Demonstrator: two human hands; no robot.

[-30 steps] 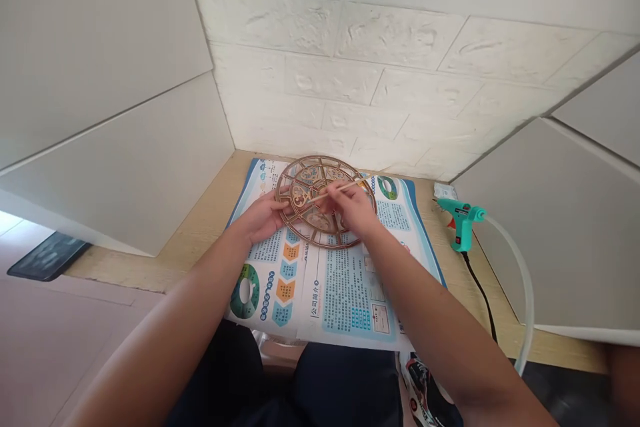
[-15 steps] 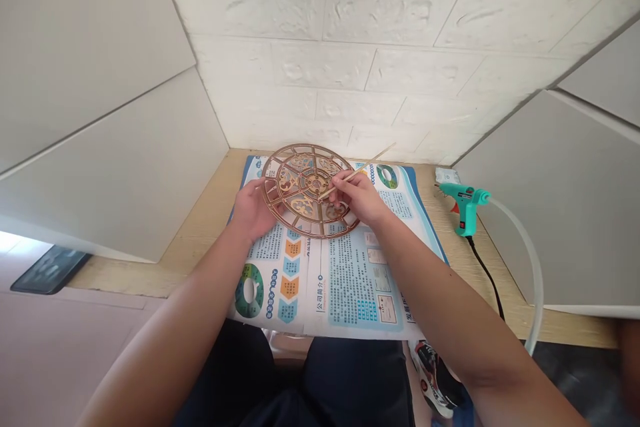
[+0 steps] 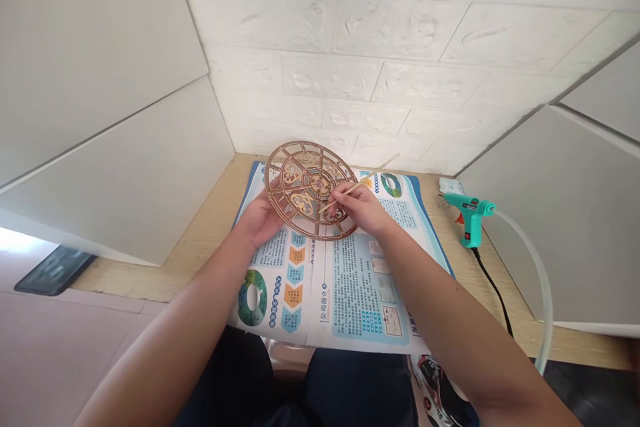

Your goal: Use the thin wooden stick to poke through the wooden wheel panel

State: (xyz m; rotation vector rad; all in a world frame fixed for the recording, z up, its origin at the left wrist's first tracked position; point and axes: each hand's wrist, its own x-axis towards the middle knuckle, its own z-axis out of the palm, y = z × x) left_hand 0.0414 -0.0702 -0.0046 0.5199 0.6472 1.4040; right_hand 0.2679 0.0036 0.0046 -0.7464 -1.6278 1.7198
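Note:
A round openwork wooden disc (image 3: pixel 319 185) with spokes and curled ornaments is held tilted above a printed paper sheet (image 3: pixel 345 280). My left hand (image 3: pixel 263 217) supports the disc at its left edge, its fingers partly hidden behind the rim. In my right hand (image 3: pixel 363 205) a thin pale stick (image 3: pixel 383 167) is pinched between thumb and fingers. The stick's lower end lies over the disc, right of and below its centre; its upper end points up to the right.
A teal glue gun (image 3: pixel 470 217) with a black cord and a long clear glue stick (image 3: pixel 540 273) rests at the right on the wooden table (image 3: pixel 200 233). A dark phone (image 3: pixel 54 269) lies at the far left. White brick-pattern wall behind; grey-white panels stand on both sides.
The disc has tilted up more on its left side, and my left hand has shifted further beneath it. The stick's tip is slightly lower on the disc. The whole view has shifted a little.

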